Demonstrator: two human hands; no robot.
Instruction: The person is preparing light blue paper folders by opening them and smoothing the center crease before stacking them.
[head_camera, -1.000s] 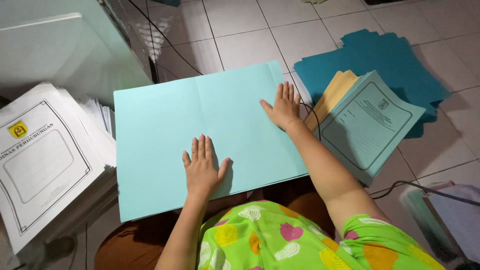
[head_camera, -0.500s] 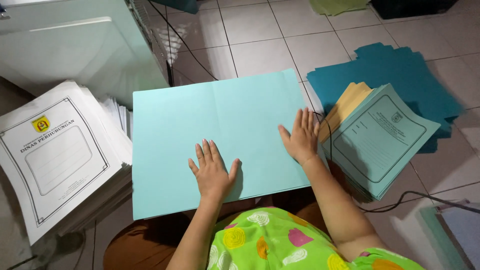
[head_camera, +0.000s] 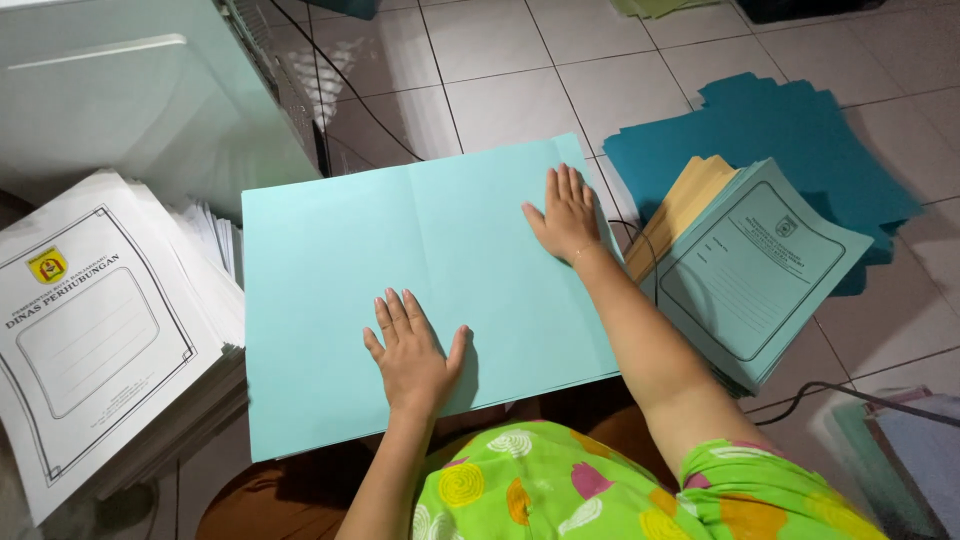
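A large light-green paper folder (head_camera: 340, 270) lies opened flat in front of me, with a fold line down its middle. My left hand (head_camera: 412, 350) rests palm down on its near part, fingers spread. My right hand (head_camera: 566, 213) presses flat on its right half near the far edge. Neither hand holds anything.
A stack of white printed folders (head_camera: 95, 330) lies at the left. At the right sits a pile of printed light-green folders (head_camera: 755, 270) over tan sheets (head_camera: 680, 205) and dark teal sheets (head_camera: 790, 125). A white appliance (head_camera: 140, 90) stands at the back left, with black cables (head_camera: 380, 120) on the tiled floor.
My right hand has slid over the folder's right half, toward the fold. The left hand stays flat on the near part. The view has shifted.
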